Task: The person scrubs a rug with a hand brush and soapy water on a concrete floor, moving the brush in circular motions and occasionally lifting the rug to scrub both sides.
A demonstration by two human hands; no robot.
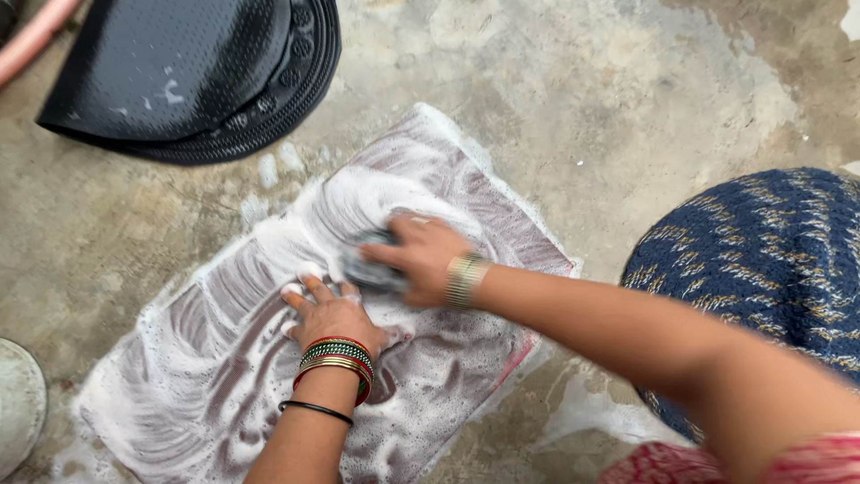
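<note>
A pinkish cloth (224, 358) lies spread flat on the concrete floor, covered in white soap foam. My left hand (327, 314), with red and green bangles at the wrist, presses flat on the cloth near its middle, fingers spread. My right hand (421, 255), wearing gold bangles, grips a dark scrubbing brush (369, 269) and holds it against the foamy cloth just above my left hand. The brush is blurred and partly hidden under my fingers.
A black perforated rubber mat (188, 72) lies folded at the top left. A pink pipe (31, 40) crosses the top left corner. A pale round object (16, 403) sits at the left edge. My knee in blue patterned fabric (761, 260) is at the right.
</note>
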